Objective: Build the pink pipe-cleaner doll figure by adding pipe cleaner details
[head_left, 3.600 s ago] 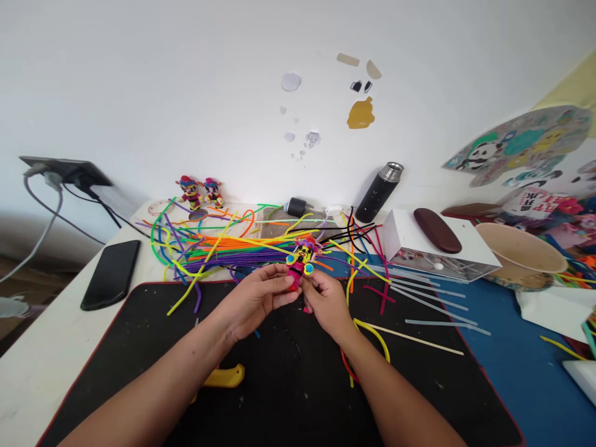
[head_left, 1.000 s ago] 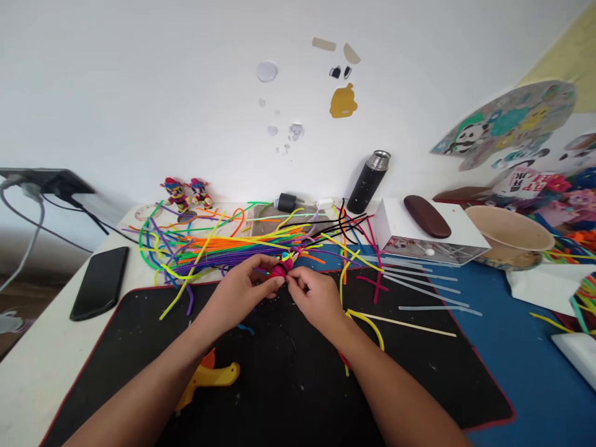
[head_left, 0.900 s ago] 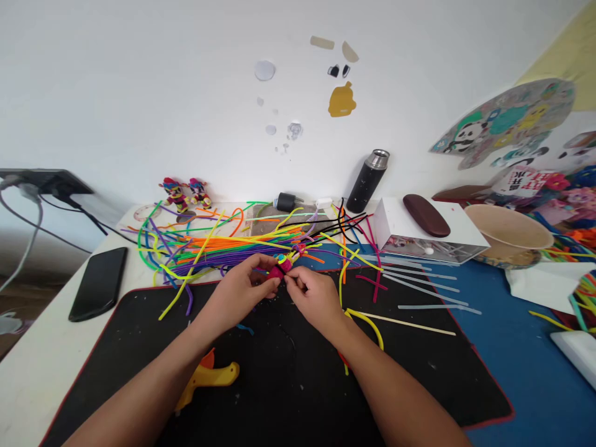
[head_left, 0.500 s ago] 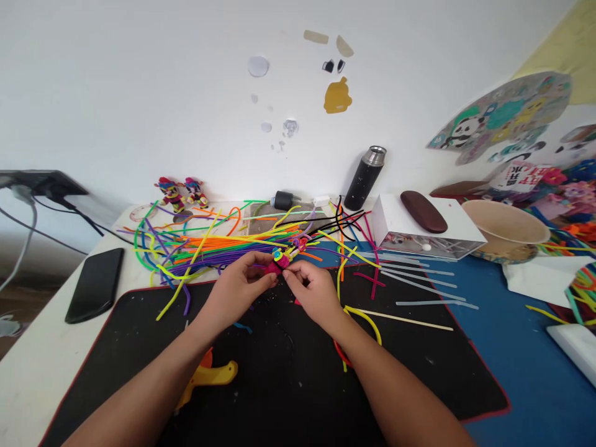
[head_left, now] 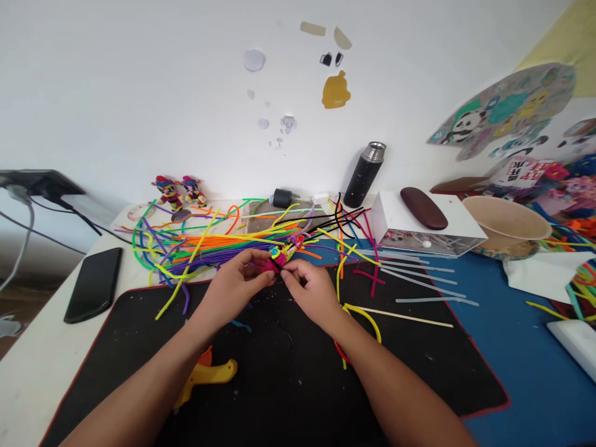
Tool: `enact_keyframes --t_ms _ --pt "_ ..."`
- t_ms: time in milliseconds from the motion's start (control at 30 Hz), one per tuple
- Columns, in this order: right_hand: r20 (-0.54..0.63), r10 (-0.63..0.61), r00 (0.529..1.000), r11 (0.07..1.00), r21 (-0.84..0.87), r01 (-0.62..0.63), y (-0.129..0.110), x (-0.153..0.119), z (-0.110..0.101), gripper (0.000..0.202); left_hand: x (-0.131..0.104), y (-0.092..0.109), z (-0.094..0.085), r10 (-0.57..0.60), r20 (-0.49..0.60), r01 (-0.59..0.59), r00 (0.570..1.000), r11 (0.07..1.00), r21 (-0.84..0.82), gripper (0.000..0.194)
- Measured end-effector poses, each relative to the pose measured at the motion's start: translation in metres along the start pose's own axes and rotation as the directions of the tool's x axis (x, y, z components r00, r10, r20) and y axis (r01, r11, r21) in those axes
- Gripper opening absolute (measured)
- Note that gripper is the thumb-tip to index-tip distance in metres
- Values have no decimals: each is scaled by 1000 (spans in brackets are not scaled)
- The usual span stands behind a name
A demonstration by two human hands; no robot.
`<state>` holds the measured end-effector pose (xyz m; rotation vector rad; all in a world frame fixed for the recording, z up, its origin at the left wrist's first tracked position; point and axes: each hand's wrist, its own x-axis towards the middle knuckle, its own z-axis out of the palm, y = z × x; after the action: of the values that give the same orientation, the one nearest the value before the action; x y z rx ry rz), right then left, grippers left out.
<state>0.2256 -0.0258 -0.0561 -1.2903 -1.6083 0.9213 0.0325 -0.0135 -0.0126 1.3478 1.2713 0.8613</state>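
A small figure of magenta, yellow and blue fuzzy stems (head_left: 274, 262) is held between my hands above the black mat (head_left: 288, 372). My left hand (head_left: 237, 282) pinches its magenta part from the left. On the right, my right hand (head_left: 311, 288) has thumb and forefinger pressed together at the figure's side, where a short dark strand crosses the magenta. The fingertips hide part of the figure. Just behind it lies a pile of coloured fuzzy stems (head_left: 218, 242).
Two similar figures (head_left: 168, 192) stand at the back left. A phone (head_left: 94, 284) lies left, a yellow-handled tool (head_left: 209, 374) near my left forearm. Behind are a black flask (head_left: 365, 175) and a white box (head_left: 435, 241); a bowl (head_left: 505, 226) stands right.
A dark strand now shows across the magenta part of the figure. My hands have barely moved; the whole view has shifted slightly.
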Motion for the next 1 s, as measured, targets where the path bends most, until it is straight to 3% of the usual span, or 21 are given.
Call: enact_keyframes --t_ms 400,667,1000 --pt "-15 32 999 999 23 -31 -5 -1 0 15 -2 5 7 -20 3 20 1000 998 -58 40" --pt "3 26 1000 998 61 -26 -7 -2 2 16 3 -6 0 -85 49 91 995 986 -143 46" --pt "7 22 1000 997 70 -23 -7 -3 2 16 2 -3 0 -83 34 88 996 982 -169 47"
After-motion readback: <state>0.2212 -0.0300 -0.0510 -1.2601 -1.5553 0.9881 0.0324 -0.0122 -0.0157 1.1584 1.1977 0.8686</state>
